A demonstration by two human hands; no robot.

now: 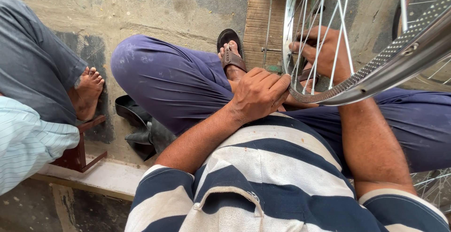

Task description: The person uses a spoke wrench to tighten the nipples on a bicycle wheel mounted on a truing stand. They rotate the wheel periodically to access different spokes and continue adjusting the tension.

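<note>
A bare bicycle wheel rim (376, 72) with thin metal spokes (324, 30) stands upright in front of me, between my knees. My left hand (258, 93) is closed on the lower edge of the rim, fingers curled over the metal. My right hand (324, 49) reaches through the spokes from the far side and pinches something small at a spoke near the rim; what it pinches is too small to tell. I sit cross-legged in blue trousers (169, 79), with a brown sandal (231, 53) on my foot under the wheel.
Another person sits at the left in grey trousers (33, 63), with a bare foot (88, 91) on the concrete floor. A black rubber tube (141, 133) lies beside my left leg. A second spoked wheel (434, 187) shows at the right edge.
</note>
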